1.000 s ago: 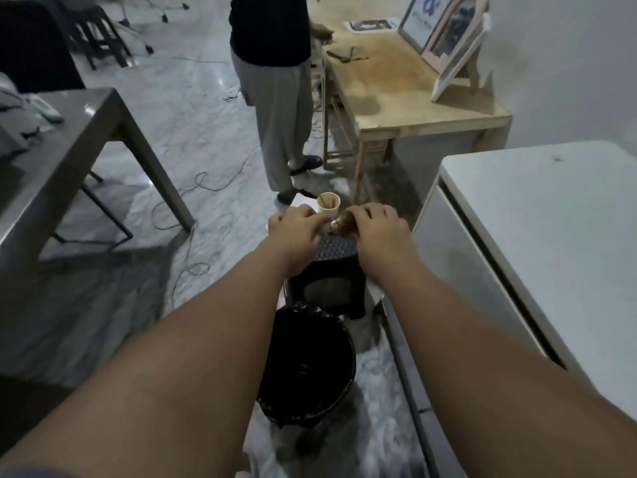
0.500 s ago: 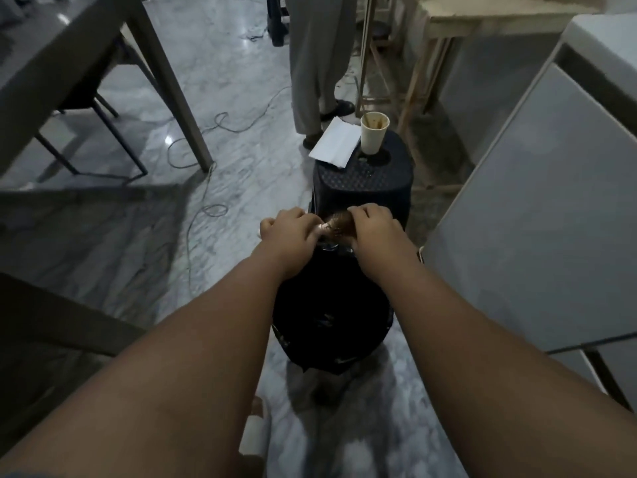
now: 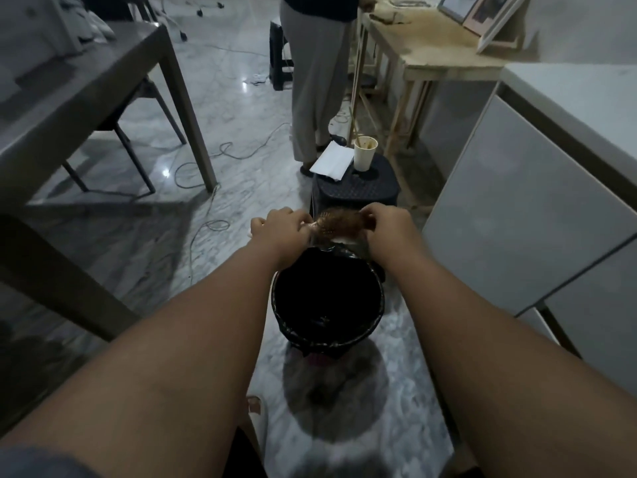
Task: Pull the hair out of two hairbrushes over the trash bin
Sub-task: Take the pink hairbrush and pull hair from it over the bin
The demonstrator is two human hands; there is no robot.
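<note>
Two hands showed: the left hand (image 3: 281, 229) was curled round one end of the only hairbrush (image 3: 336, 226), and the right hand (image 3: 386, 229) pinched its hairy other end. The hairbrush hung over the far rim of one black trash bin (image 3: 378, 313). Behind, one paper cup (image 3: 364, 157) stood on one stool (image 3: 358, 193).

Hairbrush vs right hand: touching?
Touching. Head view shows the right hand pinching the hairy right end of the hairbrush, with no gap visible; the left hand grips its other end.
</note>
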